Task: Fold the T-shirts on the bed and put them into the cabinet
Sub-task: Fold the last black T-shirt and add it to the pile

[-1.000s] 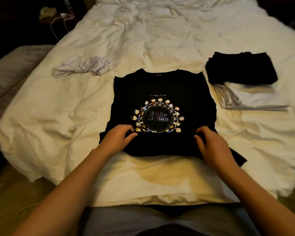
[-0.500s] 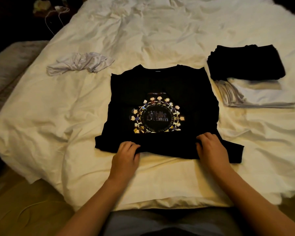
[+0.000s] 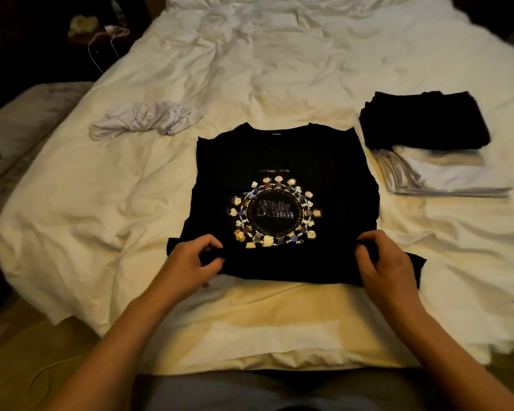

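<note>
Hands first: left hand (image 3: 192, 259) and right hand (image 3: 382, 259) each pinch the lower edge of the black T-shirt (image 3: 282, 161), low in centre frame. Its long axis runs up-frame from both grips toward the collar; the fold should go that way.

Both forearms bare, extended forward from bottom of view, converging slightly toward centre. Left hand (image 3: 190, 260): back of hand up, fingers curled, thumb opposed, pinching dark fabric at near-left edge. Right hand (image 3: 383, 262): back of hand up, fingers (image 3: 365, 247) curled inward, gripping dark fabric at near-right edge. Wrists near straight. Hands level with each other, well apart. Fingertips partly hidden in fabric folds.
</note>
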`<state>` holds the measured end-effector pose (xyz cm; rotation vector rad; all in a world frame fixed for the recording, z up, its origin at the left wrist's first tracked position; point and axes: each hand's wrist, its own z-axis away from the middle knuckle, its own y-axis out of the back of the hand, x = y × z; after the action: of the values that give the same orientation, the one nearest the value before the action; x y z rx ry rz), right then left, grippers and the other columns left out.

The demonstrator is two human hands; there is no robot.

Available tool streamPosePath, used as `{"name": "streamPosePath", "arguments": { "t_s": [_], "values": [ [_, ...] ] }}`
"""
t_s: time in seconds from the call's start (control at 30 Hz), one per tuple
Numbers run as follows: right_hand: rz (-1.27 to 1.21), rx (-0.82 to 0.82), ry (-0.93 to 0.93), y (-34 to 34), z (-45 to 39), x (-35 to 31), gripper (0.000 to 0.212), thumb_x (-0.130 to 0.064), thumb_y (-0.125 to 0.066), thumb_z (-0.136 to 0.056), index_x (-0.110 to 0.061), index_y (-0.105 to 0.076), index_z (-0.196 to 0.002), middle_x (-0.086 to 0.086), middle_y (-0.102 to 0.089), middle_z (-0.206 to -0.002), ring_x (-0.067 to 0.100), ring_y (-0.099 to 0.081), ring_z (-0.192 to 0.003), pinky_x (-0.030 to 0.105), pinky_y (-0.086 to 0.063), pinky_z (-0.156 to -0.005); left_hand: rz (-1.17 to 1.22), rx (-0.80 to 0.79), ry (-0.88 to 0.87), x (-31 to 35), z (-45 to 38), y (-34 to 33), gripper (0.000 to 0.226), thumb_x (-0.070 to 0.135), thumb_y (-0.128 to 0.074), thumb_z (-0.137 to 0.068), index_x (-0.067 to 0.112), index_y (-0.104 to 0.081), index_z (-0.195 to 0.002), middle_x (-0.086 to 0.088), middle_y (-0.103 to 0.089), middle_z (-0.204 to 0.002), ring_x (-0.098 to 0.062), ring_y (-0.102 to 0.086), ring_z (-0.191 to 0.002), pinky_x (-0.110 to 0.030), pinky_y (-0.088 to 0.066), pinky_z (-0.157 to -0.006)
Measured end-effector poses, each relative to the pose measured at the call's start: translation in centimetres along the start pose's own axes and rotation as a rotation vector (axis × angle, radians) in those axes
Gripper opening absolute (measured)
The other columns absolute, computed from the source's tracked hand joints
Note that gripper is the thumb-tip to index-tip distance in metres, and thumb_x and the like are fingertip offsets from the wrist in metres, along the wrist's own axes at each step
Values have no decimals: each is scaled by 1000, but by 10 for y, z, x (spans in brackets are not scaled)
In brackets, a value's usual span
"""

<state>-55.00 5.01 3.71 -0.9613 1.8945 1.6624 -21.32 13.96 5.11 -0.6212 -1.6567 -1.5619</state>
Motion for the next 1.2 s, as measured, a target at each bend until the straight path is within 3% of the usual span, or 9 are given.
{"name": "streamPosePath", "arguments": {
  "t_s": [0.07,0.17,0.3,0.47,0.63,0.77,0.97,1.13,1.2],
  "values": [
    [11,5,15,0,-6,-1,10,-9,-57,-95,-12,-62,-103,4,-62,-89,21,-55,-80,33,-39,-69,-184,-61,-97,5,-10,15,31,2,-74,-79,31,-63,-85,15,-66,-79,-6,-64,-69,-28,-55,-64],
    [26,-26,32,-4,-19,-2,10,-12,-56,-96,-13,-62,-104,3,-60,-91,18,-54,-81,32,-38,-69,-396,-24,-187,11,-33,27,23,5,-73,-75,23,-66,-87,12,-64,-81,-8,-60,-73,-32,-50,-68],
    [112,-75,80,-16,-44,-2,12,-16,-55,-98,-11,-61,-107,-1,-55,-95,17,-51,-89,29,-38,-74,-724,-150,-27,16,-74,37,14,13,-68,-81,19,-68,-94,2,-63,-89,-15,-58,-76,-30,-49,-68],
    [145,-68,92,-25,-81,1,15,-18,-53,-99,-11,-62,-108,-2,-54,-97,15,-49,-93,28,-37,-75,-689,-233,139,20,-125,51,21,2,-63,-84,21,-70,-87,0,-62,-81,-16,-62,-62,-26,-51,-51],
    [159,-82,118,-32,-118,-1,12,-17,-54,-99,-10,-61,-104,-1,-52,-93,17,-49,-92,28,-37,-73,-737,-463,169,20,-179,76,28,7,-78,-79,31,-65,-70,8,-61,-72,-9,-55,-65,-21,-40,-55],
    [203,-92,139,-42,-153,-5,12,-18,-54,-99,-9,-62,-103,3,-55,-94,21,-52,-92,32,-42,-73,-663,-373,225,13,-214,75,19,4,-74,-84,20,-68,-77,2,-59,-73,-15,-56,-64,-23,-42,-54],
    [251,-135,102,-58,-208,-9,15,-21,-53,-99,-10,-62,-105,4,-57,-98,22,-53,-97,34,-46,-76,-242,-262,470,-1,-249,65,10,-6,-66,-90,4,-68,-90,-12,-62,-95,-25,-66,-75,-25,-58,-53],
    [304,-53,116,-71,-254,-4,15,-21,-53,-97,-10,-62,-98,5,-59,-93,24,-55,-92,35,-44,-70,-265,-56,370,-12,-282,65,8,2,-60,-93,3,-67,-95,-14,-64,-92,-23,-63,-71,-30,-55,-55],
    [321,-31,130,-77,-272,-5,15,-21,-54,-96,-9,-62,-97,6,-59,-92,24,-55,-91,35,-42,-68,-358,75,300,-13,-297,64,13,7,-57,-91,9,-68,-96,-12,-69,-98,-25,-64,-82,-31,-48,-63]
  ]
}}
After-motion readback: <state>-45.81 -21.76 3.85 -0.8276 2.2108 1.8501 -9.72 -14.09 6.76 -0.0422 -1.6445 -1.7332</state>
